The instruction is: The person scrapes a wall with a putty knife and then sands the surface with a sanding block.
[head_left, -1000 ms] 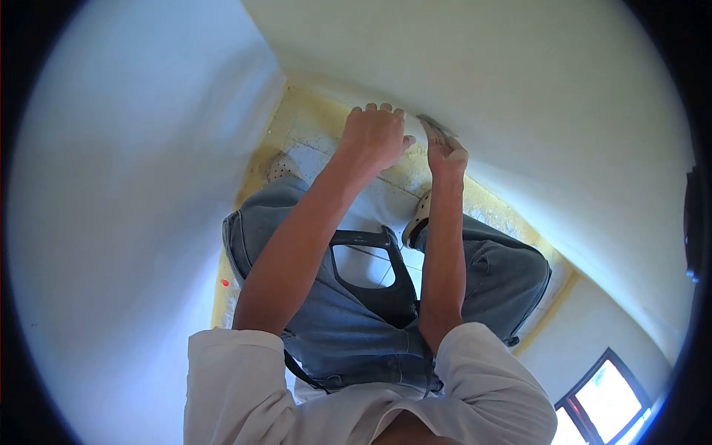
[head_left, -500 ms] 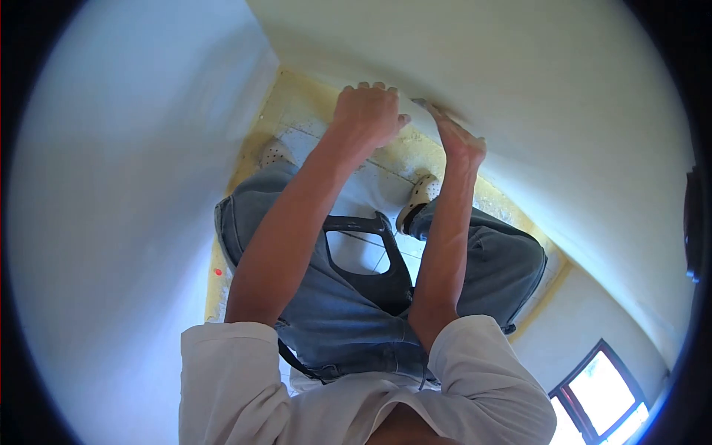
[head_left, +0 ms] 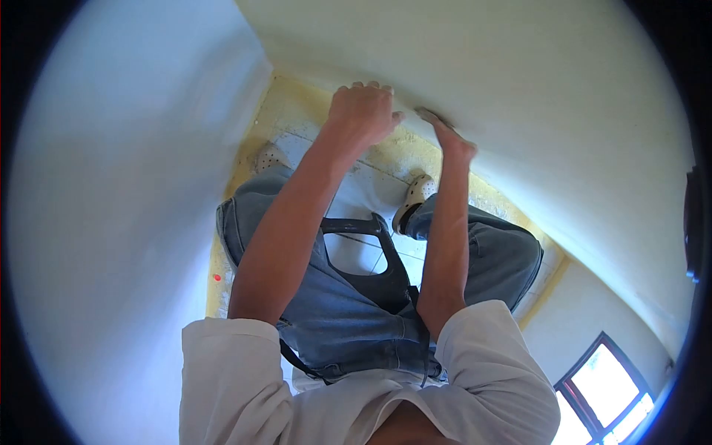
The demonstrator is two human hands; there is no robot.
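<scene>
My left hand [head_left: 362,113] is up near the low part of the pale wall [head_left: 482,67], its back toward me. The fingers bend forward away from view and the thumb sticks out to the right. Whatever may be under those fingers is hidden. To its right, my right hand [head_left: 447,135] lies along the same wall with fingers stretched out and pointing up and left. The palm faces the wall, and the fingertips look greyish. Nothing can be made out between that hand and the wall.
A bluish-white wall [head_left: 126,193] stands at the left, meeting the other in a corner. Yellow-stained tiles [head_left: 300,100] edge the floor. A dark plastic frame [head_left: 386,278] is between my legs in jeans. Light clogs [head_left: 421,191] are on my feet. A window [head_left: 604,382] is at lower right.
My right hand has slid slightly down and left along the wall, its fingers turning flatter. A dark edge at its fingertips no longer shows. My left hand has shifted a little left.
</scene>
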